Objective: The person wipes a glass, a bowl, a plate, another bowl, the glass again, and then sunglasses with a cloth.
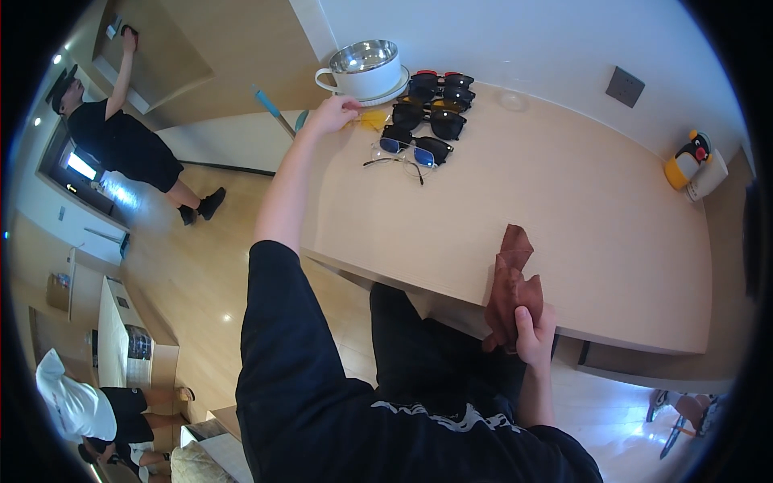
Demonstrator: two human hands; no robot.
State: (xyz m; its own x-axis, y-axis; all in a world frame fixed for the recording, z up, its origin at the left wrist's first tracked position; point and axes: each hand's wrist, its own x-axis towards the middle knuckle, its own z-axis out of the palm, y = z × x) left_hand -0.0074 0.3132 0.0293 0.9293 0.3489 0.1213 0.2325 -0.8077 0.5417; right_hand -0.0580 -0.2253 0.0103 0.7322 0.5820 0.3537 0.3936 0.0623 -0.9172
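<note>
My right hand (537, 336) is closed round a crumpled brown cloth (514, 294), thumb on top, over the table's front edge. My left arm stretches to the far left corner of the table. There my left hand (332, 115) has its fingers drawn together, just beside a yellow, see-through-looking piece (373, 121); what lies between the fingertips is hidden. Right of that hand is a column of several pairs of glasses: dark sunglasses (429, 121), a pair with red on its frame (443, 78), and thin-framed glasses with bluish lenses (408, 150) nearest me.
Behind my left hand stands a white mug-like pot (365, 71) with a steel inside, on a plate. A penguin figure (691, 161) and a wall socket (625, 86) are at the right. The wooden table (596, 233) ends before me. Another person (121, 137) stands left, reaching up.
</note>
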